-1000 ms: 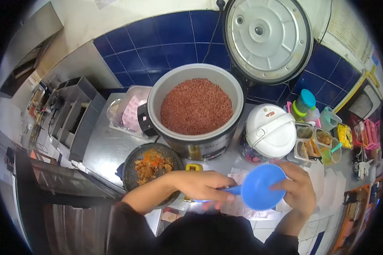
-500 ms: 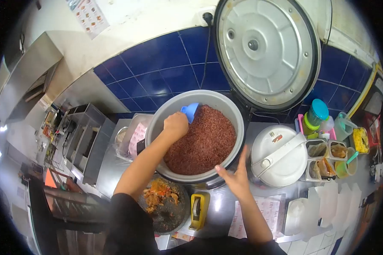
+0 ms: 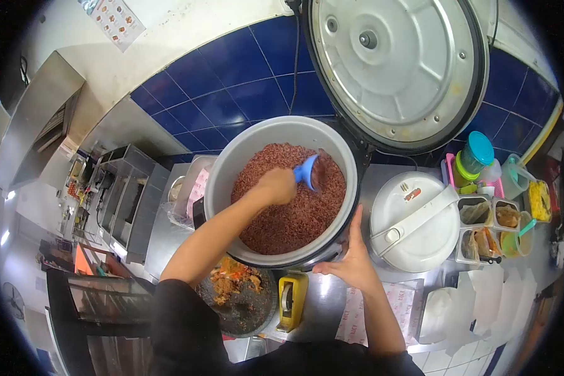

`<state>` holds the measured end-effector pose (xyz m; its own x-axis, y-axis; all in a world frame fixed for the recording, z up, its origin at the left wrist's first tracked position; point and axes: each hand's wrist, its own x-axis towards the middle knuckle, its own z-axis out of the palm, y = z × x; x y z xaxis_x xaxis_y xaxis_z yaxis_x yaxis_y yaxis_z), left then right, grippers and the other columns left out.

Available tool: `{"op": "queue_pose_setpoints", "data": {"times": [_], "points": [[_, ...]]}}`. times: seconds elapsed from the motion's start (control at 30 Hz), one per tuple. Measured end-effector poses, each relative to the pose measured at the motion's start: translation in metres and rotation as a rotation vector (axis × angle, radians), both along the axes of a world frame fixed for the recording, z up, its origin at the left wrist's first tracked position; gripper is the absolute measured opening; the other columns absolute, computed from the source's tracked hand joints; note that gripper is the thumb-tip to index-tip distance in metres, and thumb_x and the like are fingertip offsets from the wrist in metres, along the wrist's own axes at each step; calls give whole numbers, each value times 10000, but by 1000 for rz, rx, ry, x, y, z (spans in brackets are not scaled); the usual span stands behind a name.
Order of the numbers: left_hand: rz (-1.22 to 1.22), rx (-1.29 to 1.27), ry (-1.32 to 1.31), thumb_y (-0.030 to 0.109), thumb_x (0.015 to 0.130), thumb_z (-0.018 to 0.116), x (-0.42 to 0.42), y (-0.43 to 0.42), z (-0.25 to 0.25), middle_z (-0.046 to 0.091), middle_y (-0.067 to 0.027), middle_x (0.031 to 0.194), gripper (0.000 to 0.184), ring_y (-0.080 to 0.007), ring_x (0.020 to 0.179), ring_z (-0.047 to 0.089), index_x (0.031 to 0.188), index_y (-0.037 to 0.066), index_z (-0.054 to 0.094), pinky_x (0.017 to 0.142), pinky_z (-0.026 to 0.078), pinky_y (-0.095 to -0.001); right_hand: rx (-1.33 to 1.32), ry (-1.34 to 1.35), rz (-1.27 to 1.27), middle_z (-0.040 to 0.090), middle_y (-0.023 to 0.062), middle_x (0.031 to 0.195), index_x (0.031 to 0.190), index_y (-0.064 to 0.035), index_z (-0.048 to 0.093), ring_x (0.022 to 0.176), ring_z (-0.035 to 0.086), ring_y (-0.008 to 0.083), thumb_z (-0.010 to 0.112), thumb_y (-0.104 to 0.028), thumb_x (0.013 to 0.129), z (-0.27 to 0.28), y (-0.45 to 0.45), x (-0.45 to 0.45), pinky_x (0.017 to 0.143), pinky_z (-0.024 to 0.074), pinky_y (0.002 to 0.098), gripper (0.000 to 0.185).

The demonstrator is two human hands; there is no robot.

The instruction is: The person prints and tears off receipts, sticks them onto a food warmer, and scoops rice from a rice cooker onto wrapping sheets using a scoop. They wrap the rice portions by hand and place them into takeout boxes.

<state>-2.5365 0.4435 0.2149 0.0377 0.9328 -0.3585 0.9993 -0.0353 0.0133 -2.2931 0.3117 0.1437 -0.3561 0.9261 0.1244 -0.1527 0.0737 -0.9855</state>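
Note:
A large rice cooker (image 3: 214,210) stands before me with its round metal lid (image 3: 413,81) raised. Reddish-brown cooked rice (image 3: 282,229) fills much of its grey inner pot. Over the rice, my left hand (image 3: 277,187) is closed around the handle of a blue rice scoop (image 3: 307,173). The scoop's head points right, with rice at its far side. My right hand (image 3: 354,266) rests at the cooker's lower right side, thumb and fingers spread, holding nothing.
Right of the cooker sits a white lidded pot (image 3: 413,222). Several ingredient containers (image 3: 476,216) stand beyond it. Near me are a stone mortar (image 3: 247,307) with orange paste, a yellow tape dispenser (image 3: 292,301), printed paper (image 3: 398,307) and white boxes (image 3: 442,313).
My left hand has moved the scoop from the pot's upper wall down and right across the rice. My right hand stays by the cooker's side. The view has shifted slightly.

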Motion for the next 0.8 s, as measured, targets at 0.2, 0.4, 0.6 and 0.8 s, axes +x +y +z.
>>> {"op": "queue_pose_setpoints", "data": {"times": [0.2,0.4,0.6,0.8], "points": [[-197,-103,-19,170,908,612,31,-67,13,728,-280,976,333,-459,935,724,1186,-5,667,827,581,-546,25,-23,65,-31,283,1696,1594,2,-182,1582,39,354,1013,-349,568,-11,5,11,1266,145,470,1614],[-329,237,107,155,903,630,0,-123,67,729,-166,911,423,-372,785,739,1322,102,610,678,597,-508,-104,121,193,-51,155,1731,1642,-183,-139,1589,19,309,993,-137,598,2,9,32,1197,257,609,1540],[-269,466,146,149,885,634,-30,-97,46,718,-127,910,468,-328,748,741,1352,125,603,638,599,-482,-161,118,174,-32,169,1731,1651,-177,-106,1595,3,317,1000,-139,560,0,8,31,1212,224,617,1554],[-346,60,25,233,946,642,-57,-79,49,722,-202,830,375,-404,809,726,1305,128,642,714,585,-533,-205,96,175,-30,170,1735,1657,-201,-97,1600,5,329,1010,-171,534,0,10,31,1196,219,628,1577]]}}
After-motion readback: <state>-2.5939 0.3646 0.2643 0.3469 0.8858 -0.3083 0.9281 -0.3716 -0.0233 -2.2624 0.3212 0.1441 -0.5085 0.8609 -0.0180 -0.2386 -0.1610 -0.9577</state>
